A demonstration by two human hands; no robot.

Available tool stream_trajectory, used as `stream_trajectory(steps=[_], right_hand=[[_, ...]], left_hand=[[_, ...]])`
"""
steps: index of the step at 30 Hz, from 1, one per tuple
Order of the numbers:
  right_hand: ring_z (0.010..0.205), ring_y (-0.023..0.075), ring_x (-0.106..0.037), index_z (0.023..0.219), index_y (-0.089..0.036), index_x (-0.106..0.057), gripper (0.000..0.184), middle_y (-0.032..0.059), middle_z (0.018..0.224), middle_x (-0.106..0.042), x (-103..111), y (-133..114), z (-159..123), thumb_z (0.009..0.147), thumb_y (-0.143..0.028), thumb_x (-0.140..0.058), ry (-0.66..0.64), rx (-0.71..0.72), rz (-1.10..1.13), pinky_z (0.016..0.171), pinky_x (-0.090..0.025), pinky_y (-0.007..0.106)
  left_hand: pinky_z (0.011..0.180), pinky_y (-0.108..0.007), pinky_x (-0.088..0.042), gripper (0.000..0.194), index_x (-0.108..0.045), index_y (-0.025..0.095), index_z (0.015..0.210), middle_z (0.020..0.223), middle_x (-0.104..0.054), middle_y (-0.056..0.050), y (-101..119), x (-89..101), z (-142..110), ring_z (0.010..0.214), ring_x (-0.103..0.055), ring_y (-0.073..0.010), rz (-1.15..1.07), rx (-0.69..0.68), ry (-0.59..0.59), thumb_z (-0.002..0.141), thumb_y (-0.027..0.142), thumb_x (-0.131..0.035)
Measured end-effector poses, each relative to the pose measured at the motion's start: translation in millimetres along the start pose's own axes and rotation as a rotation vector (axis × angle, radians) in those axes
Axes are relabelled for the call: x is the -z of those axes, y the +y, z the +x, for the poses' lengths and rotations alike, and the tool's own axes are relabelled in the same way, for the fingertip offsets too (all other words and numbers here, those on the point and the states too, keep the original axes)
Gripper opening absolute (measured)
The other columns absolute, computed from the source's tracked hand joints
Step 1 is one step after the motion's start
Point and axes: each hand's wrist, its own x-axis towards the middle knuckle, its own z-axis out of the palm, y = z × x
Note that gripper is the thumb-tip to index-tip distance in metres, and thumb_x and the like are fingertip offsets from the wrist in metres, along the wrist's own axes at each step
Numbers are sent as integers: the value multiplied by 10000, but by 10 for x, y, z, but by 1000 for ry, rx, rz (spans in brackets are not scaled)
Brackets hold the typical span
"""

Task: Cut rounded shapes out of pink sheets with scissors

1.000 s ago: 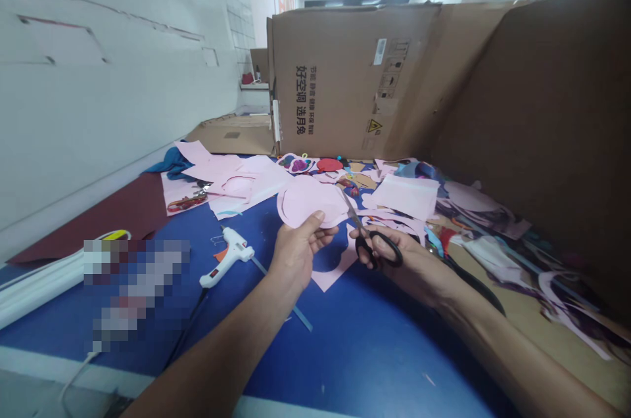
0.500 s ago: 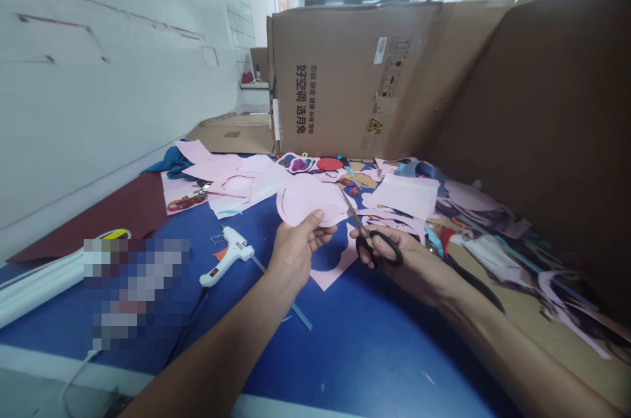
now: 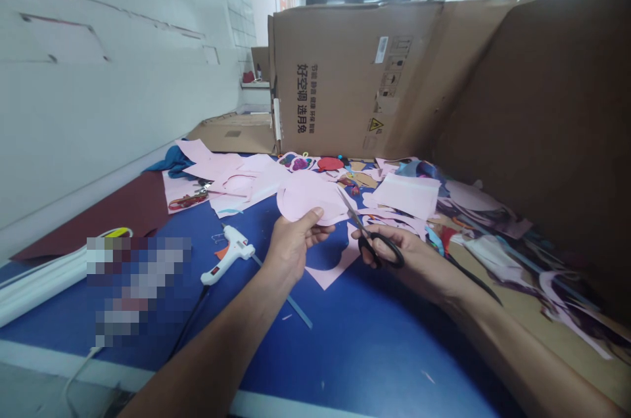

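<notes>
My left hand pinches the lower edge of a rounded pink paper cutout, thumb on top and fingers beneath. In my right hand is a pair of scissors with black handles, my fingers through the loops. Its blades point up and left and lie at the right edge of the cutout; whether they touch the paper I cannot tell. Below the hands, a pink paper offcut with a curved inner edge rests on the blue table.
A white glue gun with a translucent stick lies left of my left hand. Pink sheets are spread behind it. Paper scraps pile up at the right. A large cardboard box walls off the back.
The left hand and cutout have hardly moved, the cutout tilting slightly. My right hand with the scissors has shifted a tiny bit to the right.
</notes>
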Motion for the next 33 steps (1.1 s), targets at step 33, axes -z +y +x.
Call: stream_trajectory(steps=[33], right_hand=[[730, 155, -532, 1095, -191, -751, 412, 14, 807, -670, 19, -88, -24, 855, -516, -834, 7, -70, -206, 681, -384, 287]], left_hand=[[594, -288, -588, 295, -767, 107, 947, 824, -794, -143, 42, 40, 32, 633, -745, -218, 65, -52, -14, 721, 273, -859]])
